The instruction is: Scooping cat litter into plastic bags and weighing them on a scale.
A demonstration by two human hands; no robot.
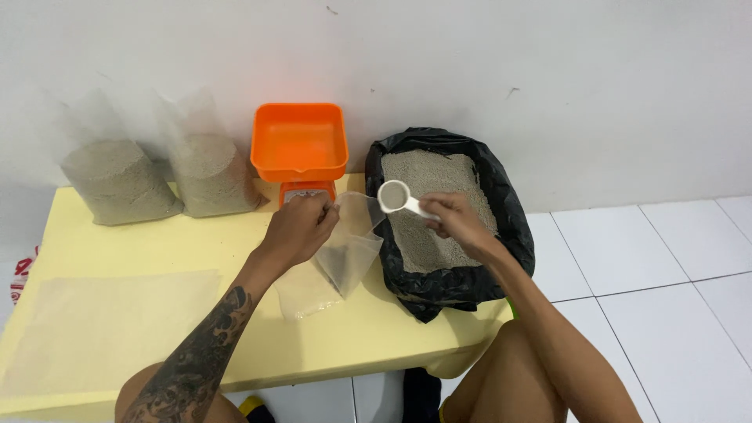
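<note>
A thin clear plastic bag (pixel 348 247) is held open at its mouth by the left hand (pixel 301 227), fingers pinched shut on the rim, just in front of the orange scale (pixel 300 149). The film looks limp and slippery; it would likely sag and crumple unless taken by the rim, and a little grain already lies in its bottom.

A white scoop (pixel 401 197) is gripped by its handle in the closed right hand (pixel 454 221), cup tilted at the bag's mouth. It seems light and stiff, and spill-prone when tilted.

Right of the scale a black sack (pixel 450 219) of grey-tan grain sits at the bench (pixel 235 243) edge, partly overhanging. Left of the scale two filled bags (pixel 164 180) stand against the wall. Open bench lies in front of those; a flat clear sheet (pixel 110 325) lies there.
</note>
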